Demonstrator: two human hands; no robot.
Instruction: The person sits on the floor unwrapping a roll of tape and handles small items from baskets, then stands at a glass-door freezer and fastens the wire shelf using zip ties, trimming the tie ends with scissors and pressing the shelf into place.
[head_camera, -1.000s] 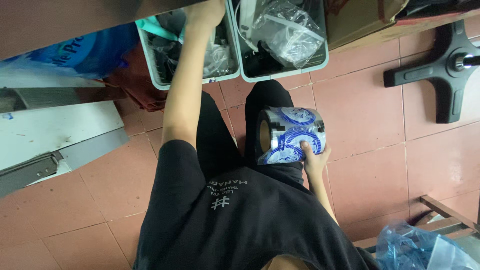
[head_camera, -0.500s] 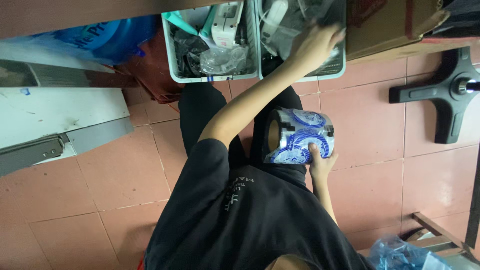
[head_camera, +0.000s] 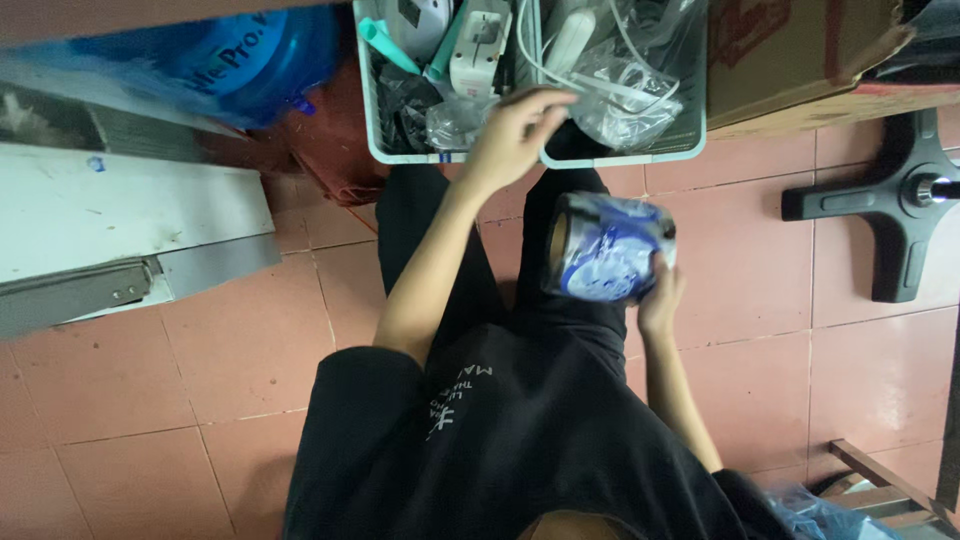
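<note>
Since half a second ago, the left hand (head_camera: 515, 135) has been drawn back from deep inside the right-hand bin and is now held over the seam where the two bins meet, while the roll has been tipped slightly and kept at the same knee.

The roll of printed film (head_camera: 608, 248) is seen as a thick cylinder of glossy plastic, blue and white in pattern, with a brown cardboard core visible at its left end. It is held above the right thigh, in front of the black trousers (head_camera: 470, 270), below the bins. It is gripped by the right hand (head_camera: 662, 298) from its lower right side, the fingers wrapped against the film.

The left hand is held loosely curled, with the fingers bent and parted; nothing is seen clamped in it, and whether a bin edge is touched cannot be told.

The left grey bin (head_camera: 372, 110) is filled with a white device, teal handles and crumpled bags. The right grey bin (head_camera: 697, 120) is filled with white cable and clear plastic bags. A cardboard box (head_camera: 800, 60) is set just beside it, and a blue water jug (head_camera: 220, 60) lies well to the left.
</note>
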